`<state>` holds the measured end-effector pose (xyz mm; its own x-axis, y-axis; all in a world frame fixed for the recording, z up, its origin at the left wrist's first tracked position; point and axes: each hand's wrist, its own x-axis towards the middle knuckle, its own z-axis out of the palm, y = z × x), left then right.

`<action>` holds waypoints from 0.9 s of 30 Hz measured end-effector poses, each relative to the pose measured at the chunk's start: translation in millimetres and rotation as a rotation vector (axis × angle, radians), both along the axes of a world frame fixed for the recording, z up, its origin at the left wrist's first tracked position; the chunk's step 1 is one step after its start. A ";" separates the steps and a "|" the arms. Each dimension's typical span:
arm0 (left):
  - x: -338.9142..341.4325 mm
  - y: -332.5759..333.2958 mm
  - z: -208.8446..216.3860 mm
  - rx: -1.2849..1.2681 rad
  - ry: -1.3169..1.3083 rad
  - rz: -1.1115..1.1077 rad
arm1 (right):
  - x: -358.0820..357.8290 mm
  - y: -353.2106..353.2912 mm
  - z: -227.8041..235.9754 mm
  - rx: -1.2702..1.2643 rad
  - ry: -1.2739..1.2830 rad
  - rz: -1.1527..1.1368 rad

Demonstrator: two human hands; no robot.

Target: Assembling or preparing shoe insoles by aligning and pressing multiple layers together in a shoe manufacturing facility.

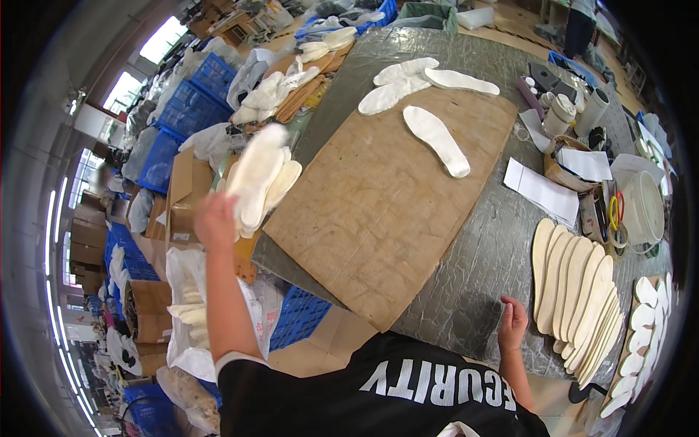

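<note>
My left hand (216,221) reaches out to the left, blurred by motion. Its fingers are closed at the near end of a white fuzzy insole (261,171), also blurred, above a pile of cream insoles (284,182) beside the table. My right hand (513,324) is loosely curled at the table's near edge, with nothing visible in it. A single white insole (437,140) lies on the brown board (386,211). At the board's far edge rest another insole (461,81) and an overlapping pair (394,95).
A fanned stack of cream insoles (571,284) lies on the right of the grey table (466,291). Beyond it are white papers (540,191), a clear tub (644,207) and jars (559,114). Cardboard boxes (186,193) and blue crates (191,109) crowd the left.
</note>
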<state>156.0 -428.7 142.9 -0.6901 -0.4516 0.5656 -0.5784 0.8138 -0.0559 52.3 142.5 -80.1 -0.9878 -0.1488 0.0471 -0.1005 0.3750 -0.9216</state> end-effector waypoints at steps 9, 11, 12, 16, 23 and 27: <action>-19.5 -105.3 -118.0 0.147 -0.546 0.041 | -7.9 -38.6 1.7 0.271 0.165 0.232; -20.2 -109.5 -147.3 0.096 -0.538 0.013 | -2.9 -34.5 -12.5 0.318 0.217 0.233; -28.6 -105.7 -154.0 0.050 -0.523 -0.023 | -1.4 -32.7 -16.6 0.323 0.206 0.229; -53.0 -105.6 -161.5 0.393 -0.610 0.221 | 1.0 -32.2 -21.7 0.502 0.320 0.301; -36.3 -127.3 -178.5 0.499 -0.432 0.200 | 0.2 -33.7 -20.0 0.536 0.304 0.297; -36.9 -109.4 -184.5 0.275 -0.518 0.161 | 2.3 -34.2 -18.1 0.558 0.291 0.289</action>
